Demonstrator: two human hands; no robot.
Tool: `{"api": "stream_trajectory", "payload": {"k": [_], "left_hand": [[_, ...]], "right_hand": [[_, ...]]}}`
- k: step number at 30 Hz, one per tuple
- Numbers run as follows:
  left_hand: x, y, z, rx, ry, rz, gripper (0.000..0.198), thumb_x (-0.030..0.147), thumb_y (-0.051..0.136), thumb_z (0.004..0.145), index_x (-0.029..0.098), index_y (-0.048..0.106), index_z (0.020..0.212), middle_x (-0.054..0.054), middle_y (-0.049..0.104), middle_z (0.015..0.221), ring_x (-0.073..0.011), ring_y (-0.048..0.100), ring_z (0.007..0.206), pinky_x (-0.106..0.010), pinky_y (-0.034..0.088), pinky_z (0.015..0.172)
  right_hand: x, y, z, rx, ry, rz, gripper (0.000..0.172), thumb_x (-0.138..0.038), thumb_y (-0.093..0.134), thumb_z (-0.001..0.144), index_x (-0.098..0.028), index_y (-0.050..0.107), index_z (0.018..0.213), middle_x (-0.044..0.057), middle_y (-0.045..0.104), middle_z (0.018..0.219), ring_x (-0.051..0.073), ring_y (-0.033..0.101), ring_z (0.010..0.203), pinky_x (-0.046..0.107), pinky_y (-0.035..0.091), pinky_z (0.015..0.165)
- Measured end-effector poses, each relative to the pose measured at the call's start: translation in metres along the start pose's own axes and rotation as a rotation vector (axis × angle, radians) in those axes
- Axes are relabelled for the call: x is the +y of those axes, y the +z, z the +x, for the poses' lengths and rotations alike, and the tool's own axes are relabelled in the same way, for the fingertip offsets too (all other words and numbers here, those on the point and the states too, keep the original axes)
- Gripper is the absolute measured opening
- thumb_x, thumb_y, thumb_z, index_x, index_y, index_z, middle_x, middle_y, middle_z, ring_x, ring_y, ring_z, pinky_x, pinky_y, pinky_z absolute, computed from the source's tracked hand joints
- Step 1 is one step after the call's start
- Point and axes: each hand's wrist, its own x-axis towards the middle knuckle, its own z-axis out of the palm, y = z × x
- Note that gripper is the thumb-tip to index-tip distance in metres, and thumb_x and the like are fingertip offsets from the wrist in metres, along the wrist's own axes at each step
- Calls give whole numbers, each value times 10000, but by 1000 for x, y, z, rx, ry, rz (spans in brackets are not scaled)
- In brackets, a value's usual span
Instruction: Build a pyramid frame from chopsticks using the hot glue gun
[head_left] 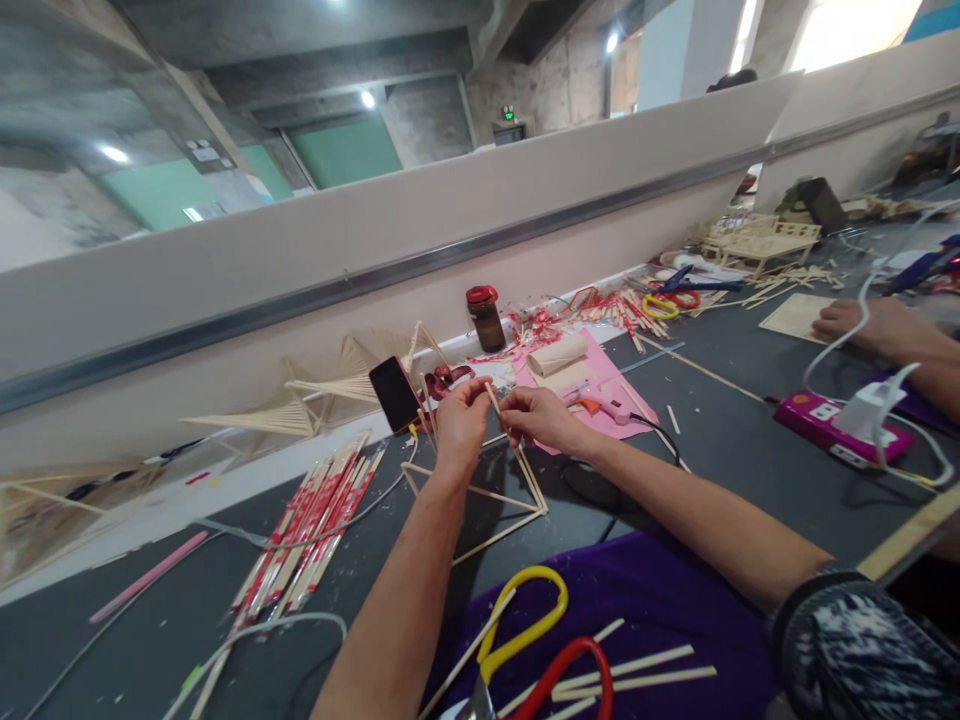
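Pinched fingertips form both grips: the left grip (463, 418) closes on the upper end of a thin, pale wooden stick (493, 400), and the right grip (537, 416) nips the same stick just lower. The stick slants above a triangular frame (499, 538) of similar sticks on the dark tabletop (720, 440). Left of it lies a bundle of red-and-white paper-wrapped chopsticks (315, 535). Nearer, scissors (534, 573) with yellow and red loop handles rest on fuzzy purple cloth (660, 590).

Scissors (525, 635) blades beyond bottom edge
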Motion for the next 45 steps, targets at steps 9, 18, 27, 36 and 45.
{"api": "stream_trajectory", "payload": {"k": [9, 18, 27, 36, 45], "left_hand": [[3, 0, -1, 19, -31, 14, 280, 288, 586, 713, 165, 702, 936, -50, 702, 812, -173, 630, 743, -276, 467, 666], [13, 3, -6, 32, -43, 29, 366, 454, 578, 747, 152, 699, 915, -62, 690, 832, -176, 624, 758, -239, 440, 588], [9, 1, -1, 31, 13, 147, 394, 498, 589, 739, 157, 710, 896, -39, 689, 792, -165, 601, 725, -235, 429, 612], [9, -3, 3, 47, 99, 335, 330, 455, 598, 740, 175, 744, 838, -3, 632, 631, -143, 515, 604, -234, 363, 550], [13, -4, 2, 47, 109, 401, 327, 425, 582, 747, 164, 742, 860, -8, 666, 652, -162, 560, 663, -233, 394, 591]], "right_hand": [[0, -1, 1, 3, 20, 25, 16, -154, 531, 737, -160, 540, 748, -31, 623, 610, 88, 602, 459, 143, 389, 354], [-6, -1, -2, 22, 33, 3, 26, -151, 519, 748, -161, 537, 731, -35, 599, 602, 81, 588, 450, 140, 370, 342], [1, -3, 2, 16, 40, -9, 33, -159, 528, 750, -168, 551, 728, -32, 607, 596, 94, 596, 453, 156, 401, 358], [2, -2, 1, 25, 2, -38, 26, -178, 521, 758, -161, 538, 748, -28, 600, 587, 88, 594, 454, 138, 394, 357], [1, -2, 1, 13, 4, -28, 25, -159, 509, 746, -162, 534, 746, -31, 601, 601, 89, 593, 454, 143, 390, 348]]}}
